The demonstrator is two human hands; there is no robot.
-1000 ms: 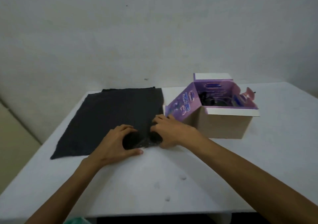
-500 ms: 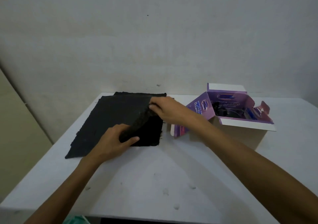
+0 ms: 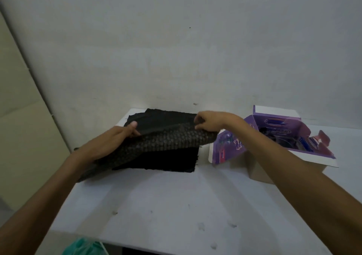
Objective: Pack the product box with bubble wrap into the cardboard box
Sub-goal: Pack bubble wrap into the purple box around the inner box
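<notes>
A black bubble wrap sheet (image 3: 160, 143) is lifted off the white table (image 3: 176, 205), its bubbled underside facing me. My left hand (image 3: 115, 139) grips its left edge, thumb on top. My right hand (image 3: 209, 120) pinches its far right corner. More black bubble wrap (image 3: 166, 161) lies flat beneath on the table. To the right stands the cardboard box (image 3: 258, 168) with purple-printed flaps (image 3: 229, 147) open; dark items and a blue thing show inside, and my right forearm crosses in front of it.
A grey wall rises close behind the table. A teal-green thing (image 3: 86, 247) shows below the table's front edge at lower left. Small dark marks dot the tabletop.
Both hands have lifted the near edge of the top black sheet and peeled it up and back, so its bubbled underside now shows. The camera view has tilted upward.
</notes>
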